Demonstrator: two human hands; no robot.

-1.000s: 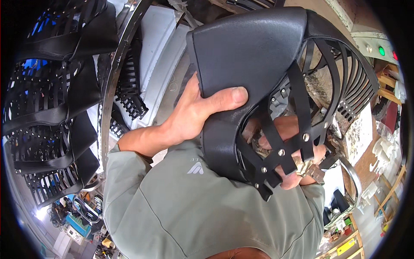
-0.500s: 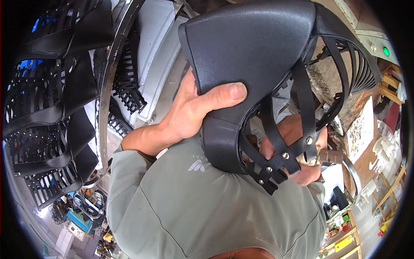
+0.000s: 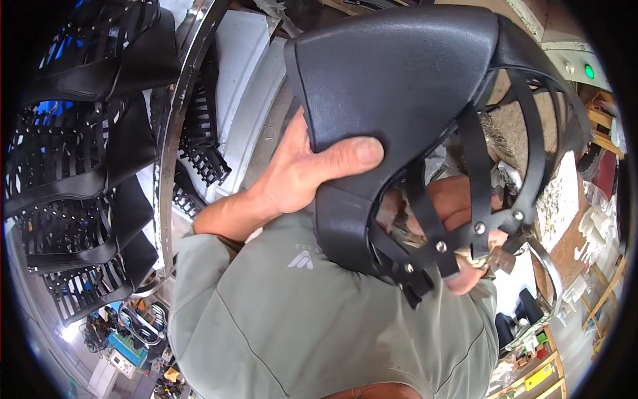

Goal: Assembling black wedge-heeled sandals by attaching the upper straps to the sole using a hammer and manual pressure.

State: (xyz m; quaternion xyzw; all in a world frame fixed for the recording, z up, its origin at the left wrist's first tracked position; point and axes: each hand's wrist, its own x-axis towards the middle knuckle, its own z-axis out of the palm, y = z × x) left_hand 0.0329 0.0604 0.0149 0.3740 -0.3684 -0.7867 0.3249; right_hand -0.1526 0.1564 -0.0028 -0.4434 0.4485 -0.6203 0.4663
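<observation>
A black leather strappy shoe upper [image 3: 399, 86], with a broad smooth panel and riveted straps, is held up in front of my chest. My left hand [image 3: 299, 166] grips the panel's left edge, thumb flat on the outer face and fingers hidden behind. My right hand [image 3: 455, 199] sits behind the straps, partly covered by them, its fingers curled near the riveted strap ends. Close to those fingers shows a small brass-coloured and brown piece [image 3: 498, 259]; it is blurred, and I cannot make out its kind.
Several similar black strappy uppers [image 3: 73, 193] hang in a stack on the left, beside a curved metal edge [image 3: 174, 120]. More lie on a white surface [image 3: 242, 60]. A machine panel with a green light [image 3: 589, 71] stands at upper right. Wooden racks [image 3: 541, 376] show at lower right.
The upper has shifted slightly right, with my left hand keeping its grip. The riveted strap ends have moved, and another rivet now shows at the right.
</observation>
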